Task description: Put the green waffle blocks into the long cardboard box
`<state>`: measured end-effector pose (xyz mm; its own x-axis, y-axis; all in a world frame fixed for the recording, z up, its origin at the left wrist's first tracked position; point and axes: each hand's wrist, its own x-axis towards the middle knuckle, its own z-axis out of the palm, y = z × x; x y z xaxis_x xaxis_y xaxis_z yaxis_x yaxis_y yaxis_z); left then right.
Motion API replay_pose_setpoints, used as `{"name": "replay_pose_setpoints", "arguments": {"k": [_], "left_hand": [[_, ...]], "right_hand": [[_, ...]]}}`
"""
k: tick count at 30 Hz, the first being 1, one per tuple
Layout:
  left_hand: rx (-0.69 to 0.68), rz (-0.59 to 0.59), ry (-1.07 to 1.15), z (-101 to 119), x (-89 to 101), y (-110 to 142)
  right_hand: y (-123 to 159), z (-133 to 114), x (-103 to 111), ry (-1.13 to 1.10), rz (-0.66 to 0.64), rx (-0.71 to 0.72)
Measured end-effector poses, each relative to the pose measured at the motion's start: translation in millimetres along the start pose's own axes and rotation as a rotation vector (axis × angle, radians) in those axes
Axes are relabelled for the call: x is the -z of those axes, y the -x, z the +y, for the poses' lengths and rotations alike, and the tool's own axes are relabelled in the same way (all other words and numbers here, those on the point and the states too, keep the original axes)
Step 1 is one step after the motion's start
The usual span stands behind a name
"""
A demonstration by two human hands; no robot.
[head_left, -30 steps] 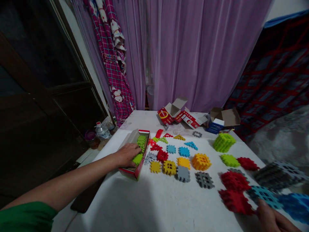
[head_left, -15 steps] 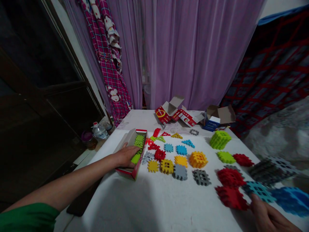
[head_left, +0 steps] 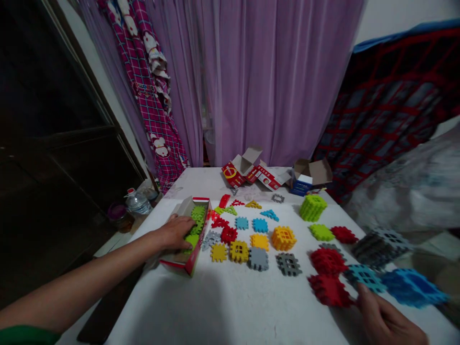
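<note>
My left hand (head_left: 178,231) reaches into an open red-edged box (head_left: 192,262), its fingers stretched over bright green toothed building blocks (head_left: 197,218). At the lower right my right hand (head_left: 386,316) has thumb and fingers drawn together. Its thumb tip meets the near edge of a teal window block (head_left: 365,277), and the other fingertips come close to a red stack of blocks (head_left: 328,290). Whether anything is pinched there is hidden. Another red stack (head_left: 326,261) lies just beyond, with blue blocks (head_left: 413,286) to the right.
Mid-table lie yellow (head_left: 239,251), grey (head_left: 258,258), orange (head_left: 283,238) and light blue blocks. A tall green stack (head_left: 312,207) and a dark grey stack (head_left: 381,248) stand on the right. Opened red (head_left: 233,175) and blue (head_left: 301,185) cartons sit at the back.
The whole view has shifted, so the table and blocks appear further left. Both hands keep about the same places beside the box and the teal block.
</note>
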<state>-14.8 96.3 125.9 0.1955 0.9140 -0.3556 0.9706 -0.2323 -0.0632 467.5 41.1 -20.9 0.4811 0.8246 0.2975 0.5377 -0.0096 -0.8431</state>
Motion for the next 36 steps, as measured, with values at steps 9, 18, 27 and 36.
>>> {"name": "replay_pose_setpoints", "arguments": {"k": [9, 18, 27, 36], "left_hand": [[-0.271, 0.311, -0.087, 96.0, 84.6, -70.0], [-0.470, 0.233, -0.037, 258.9, 100.0, -178.4], [-0.370, 0.071, -0.021, 342.5, 47.8, -233.1], [-0.367, 0.082, 0.001, 346.5, 40.9, -247.2]], "right_hand": [[-1.6, -39.1, -3.3, -0.071, 0.132, 0.095], [-7.4, -35.3, -4.9, -0.175, 0.142, 0.107], [-9.2, -24.2, -9.1, -0.161, 0.098, 0.224], [-8.2, -28.4, -12.6, -0.170, 0.160, 0.211]]}}
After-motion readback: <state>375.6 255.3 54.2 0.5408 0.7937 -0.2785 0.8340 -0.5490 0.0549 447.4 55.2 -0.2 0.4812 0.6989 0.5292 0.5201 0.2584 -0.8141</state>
